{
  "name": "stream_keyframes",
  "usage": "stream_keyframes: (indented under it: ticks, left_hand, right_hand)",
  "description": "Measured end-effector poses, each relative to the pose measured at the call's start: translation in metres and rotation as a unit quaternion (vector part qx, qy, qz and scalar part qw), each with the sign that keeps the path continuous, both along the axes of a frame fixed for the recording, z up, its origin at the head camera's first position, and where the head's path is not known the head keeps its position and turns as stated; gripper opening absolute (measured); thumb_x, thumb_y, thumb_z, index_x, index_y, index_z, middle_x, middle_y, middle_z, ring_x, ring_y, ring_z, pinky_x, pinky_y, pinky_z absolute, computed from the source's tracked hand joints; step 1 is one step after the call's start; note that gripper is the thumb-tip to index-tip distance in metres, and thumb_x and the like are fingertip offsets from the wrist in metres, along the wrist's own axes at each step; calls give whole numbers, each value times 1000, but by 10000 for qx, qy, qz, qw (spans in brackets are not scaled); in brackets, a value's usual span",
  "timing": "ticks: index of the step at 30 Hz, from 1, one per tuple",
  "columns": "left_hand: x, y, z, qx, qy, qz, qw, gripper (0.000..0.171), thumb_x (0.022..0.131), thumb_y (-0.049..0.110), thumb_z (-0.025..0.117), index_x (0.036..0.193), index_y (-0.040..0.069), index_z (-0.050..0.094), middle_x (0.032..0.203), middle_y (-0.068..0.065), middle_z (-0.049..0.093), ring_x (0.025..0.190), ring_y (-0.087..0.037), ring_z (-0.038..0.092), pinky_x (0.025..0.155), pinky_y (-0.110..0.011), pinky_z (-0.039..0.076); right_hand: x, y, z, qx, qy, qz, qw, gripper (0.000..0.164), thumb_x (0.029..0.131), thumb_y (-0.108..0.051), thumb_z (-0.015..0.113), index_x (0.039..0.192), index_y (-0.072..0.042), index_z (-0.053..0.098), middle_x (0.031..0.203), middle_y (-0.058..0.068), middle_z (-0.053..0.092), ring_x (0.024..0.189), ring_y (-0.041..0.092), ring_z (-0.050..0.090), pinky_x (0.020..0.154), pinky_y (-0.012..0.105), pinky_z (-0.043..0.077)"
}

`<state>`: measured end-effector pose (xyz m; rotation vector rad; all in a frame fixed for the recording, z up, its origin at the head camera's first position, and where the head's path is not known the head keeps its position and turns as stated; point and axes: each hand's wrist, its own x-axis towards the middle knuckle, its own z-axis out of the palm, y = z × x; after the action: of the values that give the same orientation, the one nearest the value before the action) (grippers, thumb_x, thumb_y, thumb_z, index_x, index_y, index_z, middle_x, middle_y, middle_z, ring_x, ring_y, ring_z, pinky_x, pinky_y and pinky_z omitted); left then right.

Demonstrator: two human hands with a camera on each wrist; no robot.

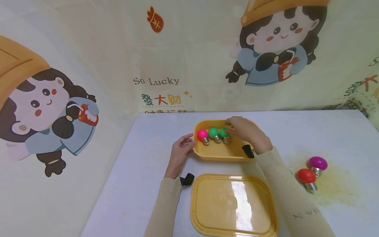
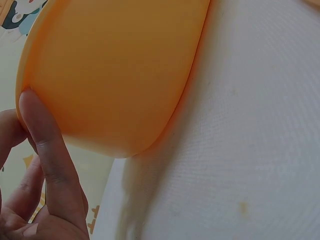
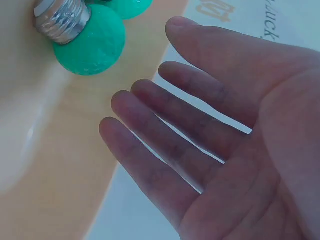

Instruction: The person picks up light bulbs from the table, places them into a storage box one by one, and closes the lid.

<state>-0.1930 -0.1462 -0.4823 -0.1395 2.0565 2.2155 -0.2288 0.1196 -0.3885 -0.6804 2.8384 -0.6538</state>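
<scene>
A yellow-orange plastic bin (image 1: 223, 158) stands on the white table, holding a pink light bulb (image 1: 202, 134), a green light bulb (image 1: 213, 133) and a second green bulb (image 1: 222, 133) in a row at its left. My left hand (image 1: 179, 152) holds the bin's left end. In the left wrist view, its fingers meet the rim of the bin (image 2: 120, 75). Over the bin's right half is my right hand (image 1: 247, 130), beside the rightmost green bulb (image 3: 92, 45). Its fingers are spread and extended in the right wrist view, with a gap between them and the bulb.
A yellow lid (image 1: 219, 204) lies flat in front of the bin. To the right, a purple bulb (image 1: 318, 163) and a red bulb (image 1: 306, 176) lie on the table (image 1: 127, 184). A sliver of green shows beside my right sleeve. Patterned cloth (image 1: 192, 59) hangs behind.
</scene>
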Motion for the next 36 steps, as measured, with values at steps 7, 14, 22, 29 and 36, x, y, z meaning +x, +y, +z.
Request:
stream_keyframes:
  ticks: [7,14,22,29,36]
  left_hand:
    - [0,1,1,-47,15,48,10000,37,92,12,71,128,10,65,109,-7,58,88,-21,62,67,-21,55]
    - [1,2,3,5,17,26,10000,36,91,11,71,127,11,65,109,-7,58,89,-21,62,67,-22,55]
    - [1,1,1,-55,64,17,10000,40,91,15,73,129,10,64,111,-8,59,85,-17,63,69,-23,57]
    - [0,1,1,-48,57,0,10000,39,92,14,72,129,10,64,111,-8,58,89,-21,63,71,-23,57]
    - [2,1,1,-99,43,18,9999,38,91,15,73,128,12,64,113,-9,59,91,-21,64,71,-24,58]
  right_hand:
    - [16,5,1,120,540,105,9984,36,92,-13,70,121,8,64,117,22,65,106,36,62,95,49,51]
    - [29,13,1,-3,913,162,9957,34,90,-12,73,118,6,65,115,21,66,108,37,62,97,50,49]
    - [48,24,1,-43,1172,-5,9931,31,90,-10,73,115,6,65,117,21,62,114,39,57,95,52,50]
    - [63,34,1,-22,1198,-116,9927,32,89,-12,74,115,6,65,112,19,63,101,35,61,83,48,55]
    - [77,45,0,88,1324,-119,9911,36,88,-12,75,116,8,64,111,21,64,100,37,61,85,50,55]
